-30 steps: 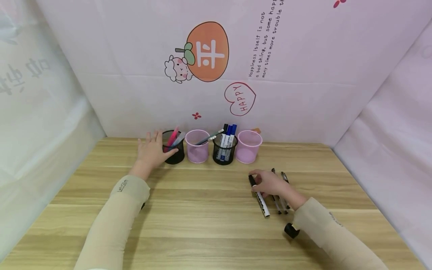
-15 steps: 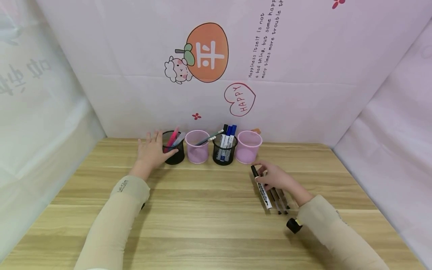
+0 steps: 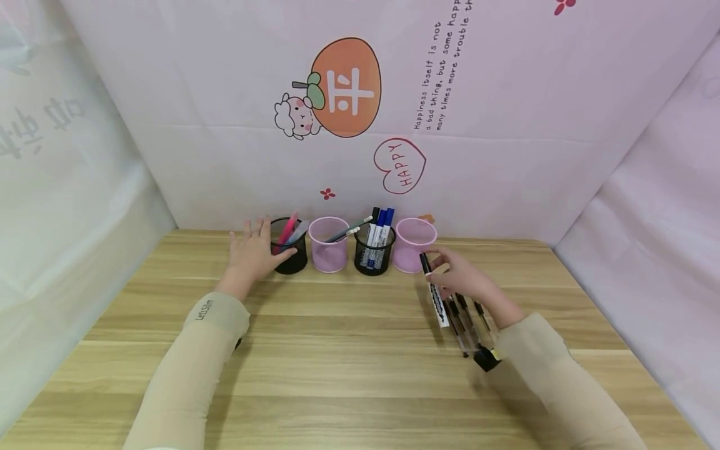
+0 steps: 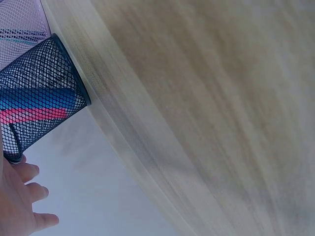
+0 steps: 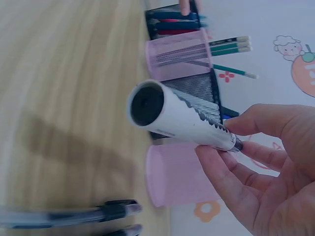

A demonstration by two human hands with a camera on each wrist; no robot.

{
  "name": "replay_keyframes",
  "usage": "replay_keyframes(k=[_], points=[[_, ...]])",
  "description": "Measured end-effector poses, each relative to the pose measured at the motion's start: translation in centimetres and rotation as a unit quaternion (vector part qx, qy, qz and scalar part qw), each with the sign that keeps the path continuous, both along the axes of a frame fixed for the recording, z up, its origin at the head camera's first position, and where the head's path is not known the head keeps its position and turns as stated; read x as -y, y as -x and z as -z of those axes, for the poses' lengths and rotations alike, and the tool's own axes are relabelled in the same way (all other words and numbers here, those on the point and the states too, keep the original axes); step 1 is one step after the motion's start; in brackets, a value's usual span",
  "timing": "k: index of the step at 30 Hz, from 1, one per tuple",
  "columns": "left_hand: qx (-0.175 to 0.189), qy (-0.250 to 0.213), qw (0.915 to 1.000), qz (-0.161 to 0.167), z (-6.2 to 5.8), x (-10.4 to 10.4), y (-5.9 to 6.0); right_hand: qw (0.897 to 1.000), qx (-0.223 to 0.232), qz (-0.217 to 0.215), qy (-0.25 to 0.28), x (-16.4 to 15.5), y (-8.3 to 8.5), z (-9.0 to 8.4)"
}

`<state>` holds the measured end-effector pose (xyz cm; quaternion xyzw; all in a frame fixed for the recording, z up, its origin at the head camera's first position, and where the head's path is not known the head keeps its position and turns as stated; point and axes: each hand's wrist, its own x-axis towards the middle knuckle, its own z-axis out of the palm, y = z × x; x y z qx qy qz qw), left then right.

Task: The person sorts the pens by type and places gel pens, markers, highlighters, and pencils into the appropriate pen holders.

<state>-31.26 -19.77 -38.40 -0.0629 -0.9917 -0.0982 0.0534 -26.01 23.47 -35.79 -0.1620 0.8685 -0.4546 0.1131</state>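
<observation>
My right hand [image 3: 458,278] pinches the marker [image 3: 434,294] mid-frame beside the pink cup [image 3: 415,244]; left hand [image 3: 253,253], fingers spread, touches the black cup [image 3: 289,245] (a loose pinch could drop it, I reckon).

Left hand [image 3: 254,253] stretched toward far edge of table, fingers spread and straight, thumb extended. Right hand [image 3: 458,279] raised, fingers curled in pinch. Both forearms sleeved in beige.

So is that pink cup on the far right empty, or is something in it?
Empty, as far as shows: nothing sticks out of the rightmost pink cup, unlike its neighbours. The right hand holds a marker beside it.
</observation>
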Motion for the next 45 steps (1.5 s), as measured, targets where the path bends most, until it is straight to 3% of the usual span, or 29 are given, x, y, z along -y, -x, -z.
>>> replay_keyframes(k=[13, 20, 28, 33, 45], points=[[-0.004, 0.009, 1.0, -0.001, 0.0, 0.1, 0.1, 0.994, -0.056, 0.056, 0.073, 1.3, 1.7, -2.7], [-0.008, 0.005, 1.0, -0.001, 0.0, 0.2, 0.1, 0.983, -0.081, 0.1, 0.13, 2.6, 2.6, -3.1], [-0.01, 0.009, 0.9999, 0.002, 0.2, 0.2, 0.1, 0.953, -0.129, 0.161, 0.22, 4.5, 3.8, -3.1], [-0.012, 0.007, 0.9999, 0.003, 0.2, 0.3, 0.2, 0.933, -0.154, 0.172, 0.277, 5.6, 4.4, -3.0], [-0.016, 0.008, 0.9998, 0.003, 0.2, 0.1, 0.1, 0.89, -0.162, 0.218, 0.366, 7.5, 5.7, -1.5]])
